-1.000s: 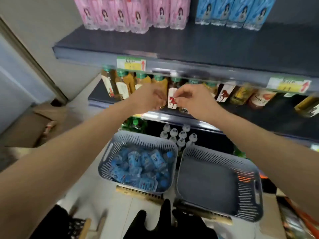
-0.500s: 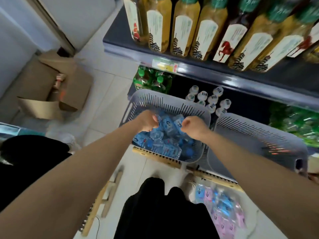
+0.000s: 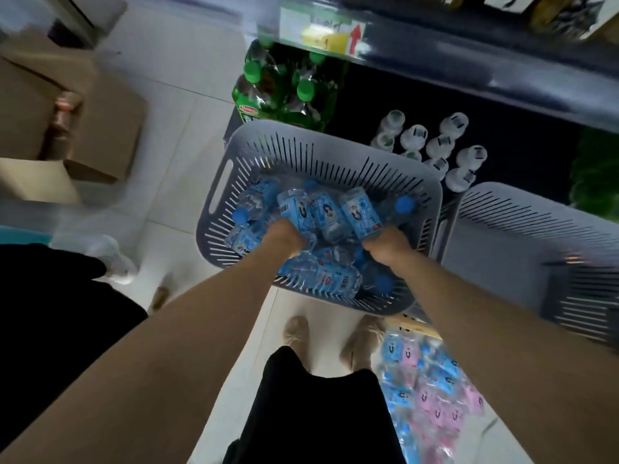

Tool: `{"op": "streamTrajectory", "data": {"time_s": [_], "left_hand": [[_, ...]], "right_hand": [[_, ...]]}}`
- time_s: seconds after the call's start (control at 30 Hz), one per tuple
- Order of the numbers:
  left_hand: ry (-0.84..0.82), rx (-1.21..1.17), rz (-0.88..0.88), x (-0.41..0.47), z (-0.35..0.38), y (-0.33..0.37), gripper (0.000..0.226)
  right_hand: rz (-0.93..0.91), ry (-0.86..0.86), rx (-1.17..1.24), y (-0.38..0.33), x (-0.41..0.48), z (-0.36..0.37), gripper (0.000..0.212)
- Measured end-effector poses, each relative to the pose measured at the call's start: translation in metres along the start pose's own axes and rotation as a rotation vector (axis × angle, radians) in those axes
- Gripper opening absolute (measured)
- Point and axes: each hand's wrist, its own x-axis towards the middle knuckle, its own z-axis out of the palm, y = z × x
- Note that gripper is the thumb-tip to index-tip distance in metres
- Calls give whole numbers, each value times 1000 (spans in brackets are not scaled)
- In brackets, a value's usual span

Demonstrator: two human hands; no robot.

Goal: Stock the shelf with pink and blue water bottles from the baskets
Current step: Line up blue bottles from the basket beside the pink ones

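Matt grey plastic basket (image 3: 338, 155) holds glossy clear-plastic blue bottles (image 3: 326, 216).

No longer up at the shelf (image 3: 485, 78) or poised over the basket (image 3: 301, 137), the left hand (image 3: 283, 237) and right hand (image 3: 388, 245) now sit sunk in it among the blue bottles (image 3: 326, 214), each gripping some that now tilt up just beyond its knuckles

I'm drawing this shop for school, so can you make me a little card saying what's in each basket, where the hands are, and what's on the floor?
Left basket: full of blue bottles
Right basket: bare bottom showing
Left hand: curled among the blue bottles, grip hidden
Right hand: the same
Floor: wrapped pack of pink and blue bottles
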Motion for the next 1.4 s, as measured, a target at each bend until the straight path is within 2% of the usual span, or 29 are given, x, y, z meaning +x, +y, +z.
{"op": "streamTrajectory", "data": {"time_s": [0.13, 0.23, 0.37, 0.47, 0.6, 0.7, 0.77, 0.9, 0.97, 1.03, 1.1, 1.23, 1.3, 1.4], "left_hand": [[-30, -55, -76, 15, 4, 3, 23], [-35, -87, -119, 19, 6, 7, 40], [-18, -109, -181, 22, 7, 13, 61], [5, -164, -203, 23, 12, 14, 62], [40, -208, -227, 25, 19, 20, 69], [99, -228, -180, 12, 6, 31, 62], [146, -222, -139, 12, -1, 36, 68], [155, -182, -84, 0, -22, 44, 79], [123, -175, -60, -11, -35, 46, 69], [116, -162, -14, -23, -47, 48, 34], [119, -115, 4, -41, -59, 51, 46], [163, -59, 61, -84, -89, 64, 46], [172, 4, 87, -105, -106, 71, 47], [177, 68, 160, -145, -135, 85, 45]], "right_hand": [[79, 8, 87, -1, 17, 11, 60], [151, 18, 141, -5, 22, 20, 74], [170, 19, 88, -3, 32, 23, 61], [130, -13, 18, 4, 38, 14, 47], [127, -33, 189, 2, 38, 8, 48], [116, -24, 329, 0, 33, 11, 45], [113, -3, 418, 0, 31, 11, 46], [147, 17, 620, -5, 23, 7, 64], [150, 41, 673, -13, 14, 0, 85], [128, 64, 636, -20, 6, -9, 95], [112, 104, 527, -28, -8, -23, 84], [-18, 228, 215, -47, -53, -64, 29], [-113, 270, 117, -56, -77, -80, 28], [-247, 356, 109, -68, -122, -99, 25]]}}
